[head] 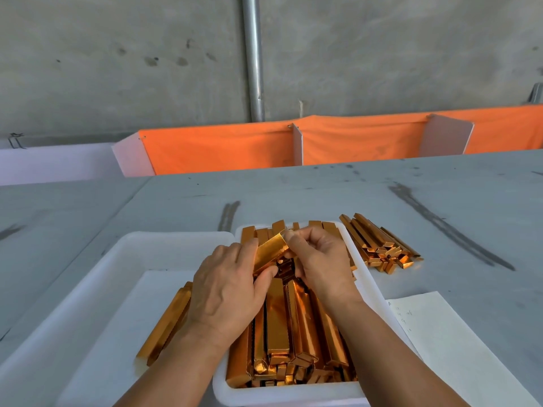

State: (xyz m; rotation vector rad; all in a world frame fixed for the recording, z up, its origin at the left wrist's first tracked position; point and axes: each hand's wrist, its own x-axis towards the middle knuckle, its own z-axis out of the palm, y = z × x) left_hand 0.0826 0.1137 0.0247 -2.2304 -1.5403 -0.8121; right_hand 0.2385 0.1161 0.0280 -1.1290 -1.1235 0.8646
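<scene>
A grey, scuffed table [411, 195] carries everything. An orange cloth screen [220, 148] stands along the table's far edge, well beyond the full white plastic tray [279, 395]. Touching this full tray's left side sits a wider white plastic tray [147, 245]. It holds a few long gold foil boxes [164, 327] laid together near the full tray's wall. A white paper sheet [455, 348] lies just right of the full tray. Past its far right corner rests a loose heap of gold foil boxes [379, 242]. Packed gold foil boxes [293, 327] fill the full tray lengthwise. Above its far half, the left hand [226, 289] pinches the lower end of a flattened gold foil sleeve [270, 251] between thumb and curled fingers. The right hand [320, 259] pinches the sleeve's upper end, fingertips closed on it.
</scene>
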